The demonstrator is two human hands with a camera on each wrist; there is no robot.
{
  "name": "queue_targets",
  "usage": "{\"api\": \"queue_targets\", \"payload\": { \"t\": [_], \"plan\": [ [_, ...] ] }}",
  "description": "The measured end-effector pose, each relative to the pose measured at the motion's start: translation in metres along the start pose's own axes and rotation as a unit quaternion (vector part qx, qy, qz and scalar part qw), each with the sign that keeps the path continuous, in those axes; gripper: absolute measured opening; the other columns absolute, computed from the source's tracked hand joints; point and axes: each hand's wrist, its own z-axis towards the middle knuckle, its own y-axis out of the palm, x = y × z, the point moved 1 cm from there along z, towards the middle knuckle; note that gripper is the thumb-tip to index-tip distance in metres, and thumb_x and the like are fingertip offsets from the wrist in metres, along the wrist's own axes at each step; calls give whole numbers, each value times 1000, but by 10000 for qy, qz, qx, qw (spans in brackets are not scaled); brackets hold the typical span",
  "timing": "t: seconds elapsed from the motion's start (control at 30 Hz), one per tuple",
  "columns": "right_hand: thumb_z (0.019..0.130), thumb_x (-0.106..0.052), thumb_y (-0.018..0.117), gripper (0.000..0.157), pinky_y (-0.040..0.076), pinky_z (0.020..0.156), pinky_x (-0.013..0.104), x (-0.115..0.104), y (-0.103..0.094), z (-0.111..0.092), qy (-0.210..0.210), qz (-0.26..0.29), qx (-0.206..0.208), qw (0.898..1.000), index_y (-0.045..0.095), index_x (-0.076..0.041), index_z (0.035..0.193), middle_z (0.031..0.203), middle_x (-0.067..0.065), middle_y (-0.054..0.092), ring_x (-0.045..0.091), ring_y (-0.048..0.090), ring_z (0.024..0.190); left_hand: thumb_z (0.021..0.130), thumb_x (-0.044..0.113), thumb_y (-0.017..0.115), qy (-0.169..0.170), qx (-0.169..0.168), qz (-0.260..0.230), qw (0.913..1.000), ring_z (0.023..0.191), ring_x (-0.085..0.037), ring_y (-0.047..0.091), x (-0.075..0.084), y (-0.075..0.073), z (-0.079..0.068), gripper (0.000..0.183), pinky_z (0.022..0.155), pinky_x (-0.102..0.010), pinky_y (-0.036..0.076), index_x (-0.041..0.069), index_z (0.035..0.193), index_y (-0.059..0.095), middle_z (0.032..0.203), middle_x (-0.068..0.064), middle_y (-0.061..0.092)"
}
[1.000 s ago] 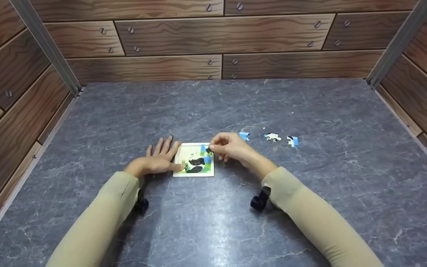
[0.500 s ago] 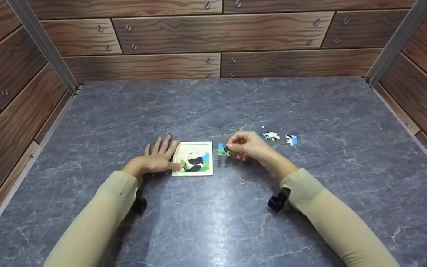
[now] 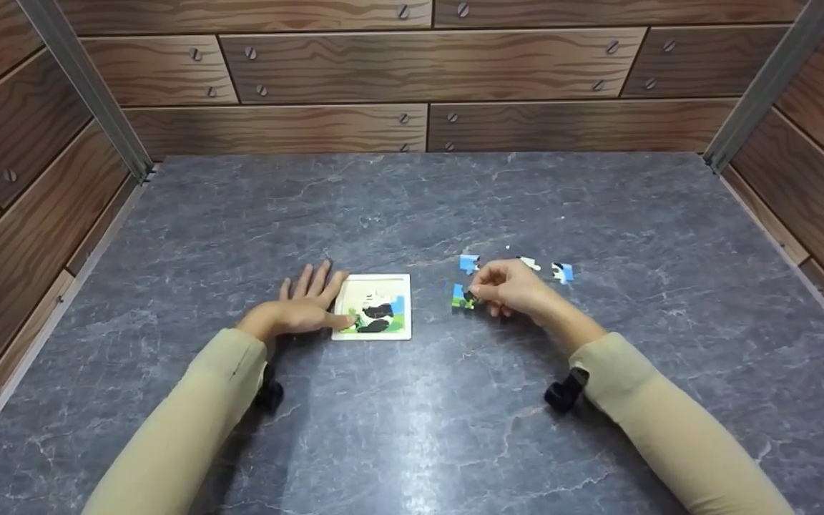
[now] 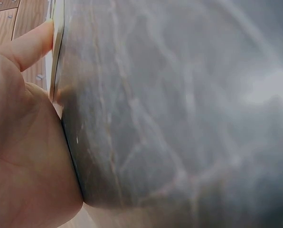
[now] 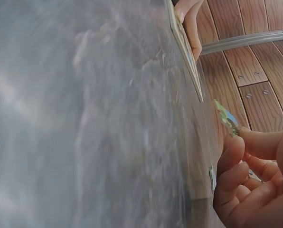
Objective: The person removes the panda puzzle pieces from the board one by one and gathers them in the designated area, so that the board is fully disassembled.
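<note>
1. Grip of the right hand [image 3: 516, 290]: thumb and forefinger are together, pinching a puzzle piece [image 3: 459, 297] in blue, green and black; the other fingers curl in below.
2. That puzzle piece is right of the puzzle tray [image 3: 373, 338] and well apart from it. In the right wrist view it is lifted clear of the desk [image 3: 412, 408], with wood-patterned planks behind it.
3. Left hand [image 3: 301, 311]: its grip is apart, fingers straight and spread at the tray's left side. The forefinger reaches the upper left corner, and the thumb rests over the left rim onto the lower left part.
4. The puzzle tray is a pale square lying flat on the desk. Its lower and right parts carry a black, white, green and blue picture [image 3: 378, 318]; its upper part is pale.
5. Three loose pieces lie on the desk beyond and beside the right hand: a blue piece [image 3: 468, 263] just behind the held one, a white piece [image 3: 530, 264] partly hidden by the hand, and a blue-and-white piece [image 3: 563, 272] farthest right.
6. Wood-patterned walls [image 3: 430, 66] enclose the back and sides.
</note>
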Motion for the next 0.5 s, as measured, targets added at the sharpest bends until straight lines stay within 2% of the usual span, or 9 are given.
{"api": "queue_targets", "payload": {
  "t": [0.27,0.5],
  "plan": [
    [86,-8,65,11,36,39,20,8,-7,1,-57,-329,-19,9994,63,3,87,69,3,59,11,50,47,86,63,47,-27,64,10,10000,135,-25,-27,-1,1,1,91,104,-52,-17,28,149,-8,151,-3,-26],
    [85,-5,65,8,36,41,20,12,-7,5,-268,-1055,82,9940,62,1,81,63,0,54,9,47,46,86,62,47,-2,40,27,10000,135,-25,-27,0,0,0,91,104,-52,-17,27,149,-8,151,-4,-26]
  ]
}}
